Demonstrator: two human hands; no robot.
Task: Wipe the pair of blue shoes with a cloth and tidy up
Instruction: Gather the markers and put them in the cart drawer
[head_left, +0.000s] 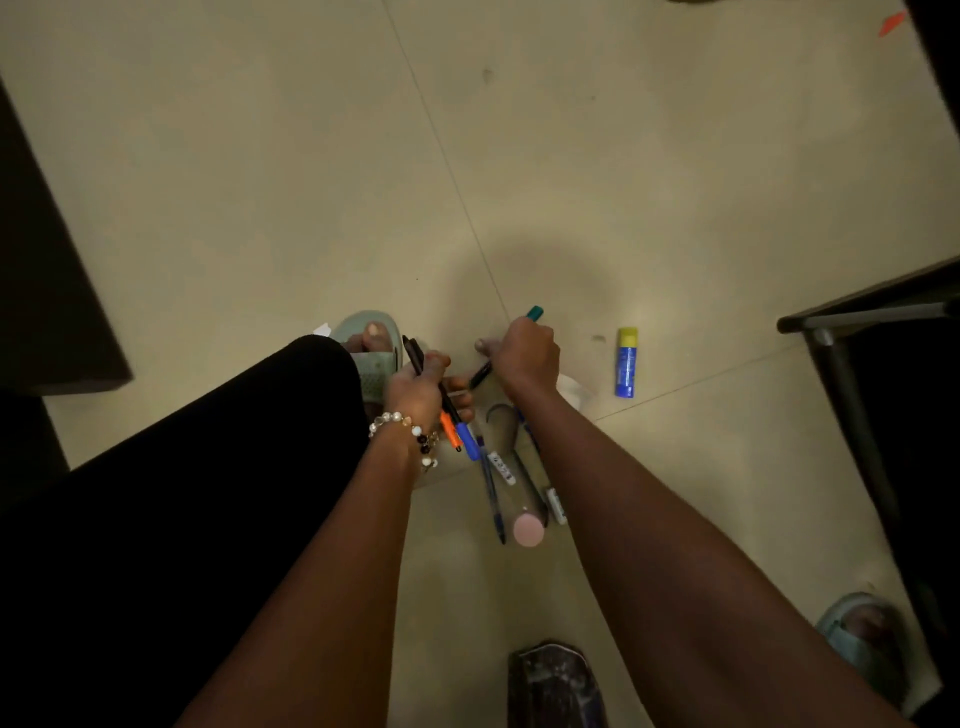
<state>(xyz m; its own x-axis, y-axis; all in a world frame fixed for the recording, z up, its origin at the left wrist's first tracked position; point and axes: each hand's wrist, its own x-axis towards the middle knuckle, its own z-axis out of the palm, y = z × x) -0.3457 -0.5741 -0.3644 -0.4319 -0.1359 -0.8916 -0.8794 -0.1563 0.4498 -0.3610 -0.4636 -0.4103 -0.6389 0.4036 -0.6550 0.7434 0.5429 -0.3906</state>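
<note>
Head view: left hand (418, 387) gripping bundle of pens (447, 410); right hand (524, 356) fisted round teal-capped marker (535, 313); glue stick (627, 362) right of that fist.

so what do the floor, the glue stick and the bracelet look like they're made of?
Floor: pale tile, probably ceramic, matte; thin straight joint lines cross it. Glue stick: likely plastic, blue tube with yellow cap, slight sheen. Bracelet on the left wrist: round beads, white pearly and dark ones, glossy; glass or plastic, can't tell.
</note>
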